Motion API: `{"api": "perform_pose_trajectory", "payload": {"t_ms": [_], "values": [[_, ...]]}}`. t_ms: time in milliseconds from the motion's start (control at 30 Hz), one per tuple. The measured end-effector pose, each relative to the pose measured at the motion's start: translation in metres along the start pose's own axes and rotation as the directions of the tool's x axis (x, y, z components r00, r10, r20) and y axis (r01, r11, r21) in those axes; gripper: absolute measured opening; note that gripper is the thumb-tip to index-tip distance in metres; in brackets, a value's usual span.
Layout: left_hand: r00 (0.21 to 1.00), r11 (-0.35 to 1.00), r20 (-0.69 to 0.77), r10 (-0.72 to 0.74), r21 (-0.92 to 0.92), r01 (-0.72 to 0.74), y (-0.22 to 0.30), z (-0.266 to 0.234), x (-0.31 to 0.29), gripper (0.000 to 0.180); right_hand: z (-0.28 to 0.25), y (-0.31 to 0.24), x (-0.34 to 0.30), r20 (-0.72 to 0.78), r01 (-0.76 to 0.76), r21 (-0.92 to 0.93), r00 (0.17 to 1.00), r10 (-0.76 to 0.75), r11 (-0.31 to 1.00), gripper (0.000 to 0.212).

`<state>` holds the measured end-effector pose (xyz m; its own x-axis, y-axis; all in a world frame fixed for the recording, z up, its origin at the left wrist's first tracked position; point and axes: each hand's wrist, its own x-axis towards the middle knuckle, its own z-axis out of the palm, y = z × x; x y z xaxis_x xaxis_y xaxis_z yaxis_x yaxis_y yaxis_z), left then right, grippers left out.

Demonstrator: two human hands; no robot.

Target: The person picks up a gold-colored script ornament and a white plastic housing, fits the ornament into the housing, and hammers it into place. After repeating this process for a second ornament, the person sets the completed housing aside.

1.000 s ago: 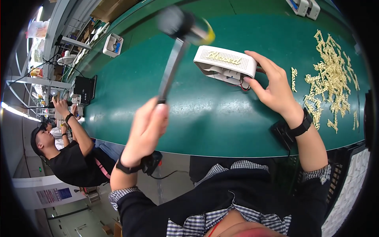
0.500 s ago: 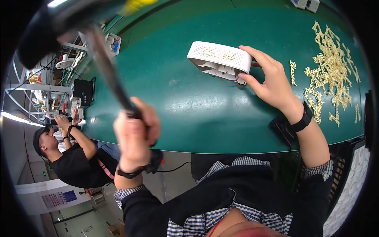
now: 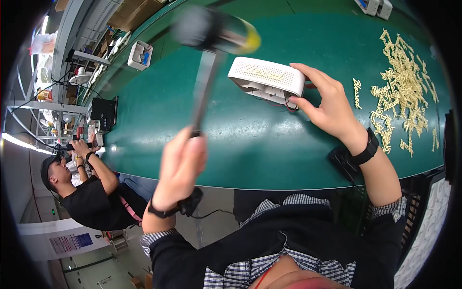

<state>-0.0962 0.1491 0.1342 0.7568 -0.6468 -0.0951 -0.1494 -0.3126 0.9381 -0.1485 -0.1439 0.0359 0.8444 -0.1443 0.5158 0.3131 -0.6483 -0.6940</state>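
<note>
My left hand (image 3: 180, 166) is closed round the handle of a mallet (image 3: 221, 36), its head black at one end and yellow at the other. The raised mallet is blurred, its head up and left of a white plastic housing (image 3: 284, 84). That housing has a perforated top face with a cream script-lettering piece (image 3: 263, 72) on it; its open side shows wires and inner parts. My right hand (image 3: 332, 103) grips the housing's right end between thumb and fingers. A single lettering piece (image 3: 356, 93) lies on the table right of this hand.
A pile of cream lettering pieces (image 3: 404, 82) spreads over the right of the green table (image 3: 240, 159). A black device (image 3: 343, 161) sits by my right wrist. White housings (image 3: 140, 55) stand at the far left and far right. A person (image 3: 96, 192) works at the left.
My left hand has swung the mallet right and brought its head nearer the housing. The housing has shifted slightly toward me, still in my right hand.
</note>
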Motion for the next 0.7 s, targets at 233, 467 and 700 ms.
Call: {"api": "perform_pose_trajectory", "payload": {"t_ms": [233,467,700], "values": [[0.996,0.997,-0.06,0.058,-0.045,-0.061,-0.02,0.0,0.008,0.032,0.001,0.0,0.0,-0.003,-0.01,0.01,1.0,0.01,1.0,0.053],[0.964,0.985,-0.231,0.129,-0.081,-0.151,-0.024,-0.017,0.005,0.028,0.005,0.005,-0.005,-0.028,0.028,-0.018,0.999,-0.029,0.999,0.052],[0.977,0.651,-0.208,-0.054,0.734,0.192,-0.089,-0.033,0.03,0.027,0.0,-0.01,-0.004,-0.084,-0.027,-0.033,0.996,0.024,0.999,0.05]]}}
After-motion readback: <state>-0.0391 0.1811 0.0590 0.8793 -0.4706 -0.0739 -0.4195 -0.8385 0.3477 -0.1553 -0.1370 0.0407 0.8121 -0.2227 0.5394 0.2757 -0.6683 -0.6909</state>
